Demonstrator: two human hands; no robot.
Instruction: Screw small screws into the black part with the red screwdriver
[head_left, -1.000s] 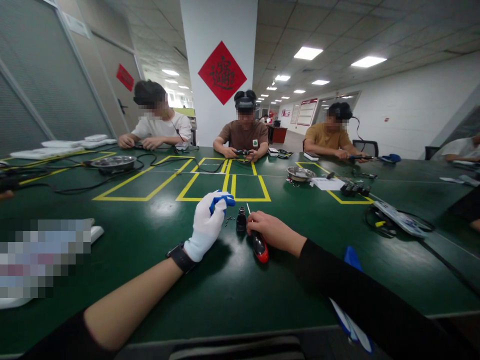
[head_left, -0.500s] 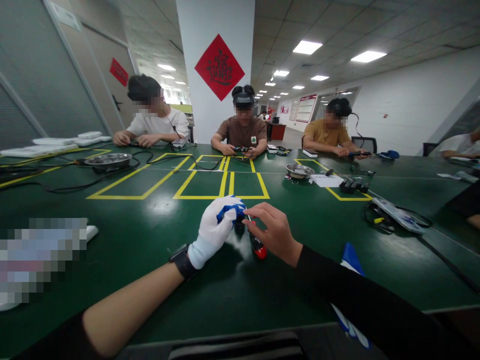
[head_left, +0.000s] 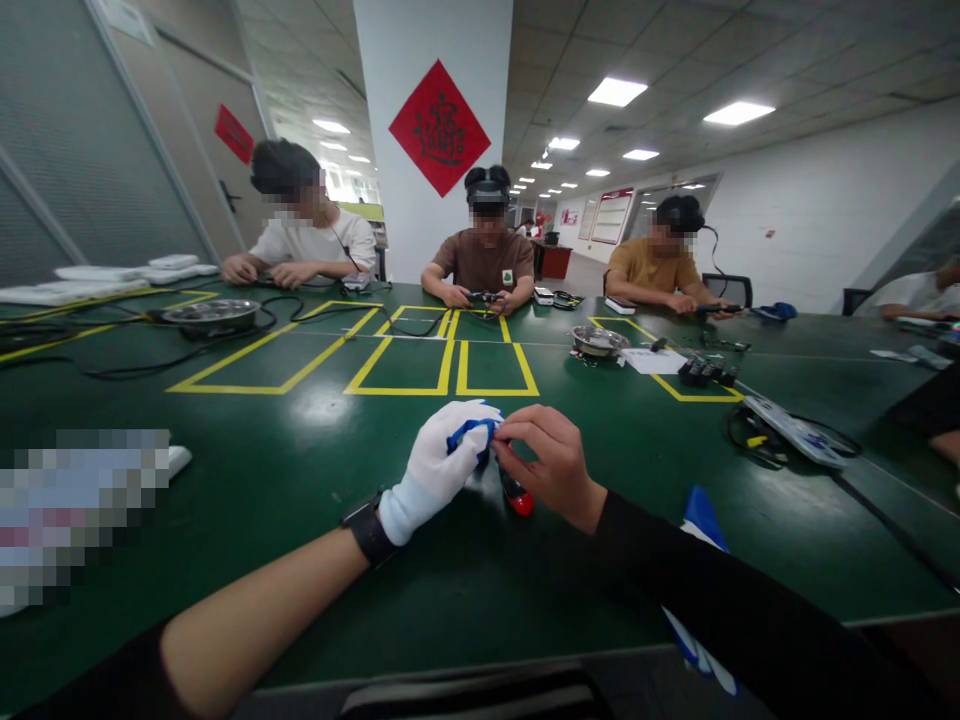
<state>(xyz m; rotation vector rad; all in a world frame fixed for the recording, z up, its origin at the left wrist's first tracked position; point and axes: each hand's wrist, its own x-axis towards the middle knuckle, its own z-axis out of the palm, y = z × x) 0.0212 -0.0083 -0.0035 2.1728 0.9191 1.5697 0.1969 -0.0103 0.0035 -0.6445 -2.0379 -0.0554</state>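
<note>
My left hand [head_left: 442, 465], in a white glove with blue fingers, is closed, its fingertips meeting those of my right hand. What it holds is hidden behind the glove. My bare right hand [head_left: 547, 455] has its thumb and forefinger pinched together at the gloved fingertips; anything between them is too small to make out. Just below my right fingers shows a red and black handle [head_left: 519, 497], apparently a screwdriver's, its upper part covered by the hands. Partly under my right forearm lies another blue and white glove [head_left: 703, 515].
The green table [head_left: 315, 600] bears yellow tape outlines [head_left: 495, 391]. Metal bowls [head_left: 598, 341] stand left and right, with black parts [head_left: 709, 370] by the right one. A power strip [head_left: 795, 430] with cables lies at right. Several people sit across the table.
My left hand has shifted slightly right and down, toward my right hand. My right thumb and forefinger have closed together. The dark piece seen under the glove before is now mostly covered.
</note>
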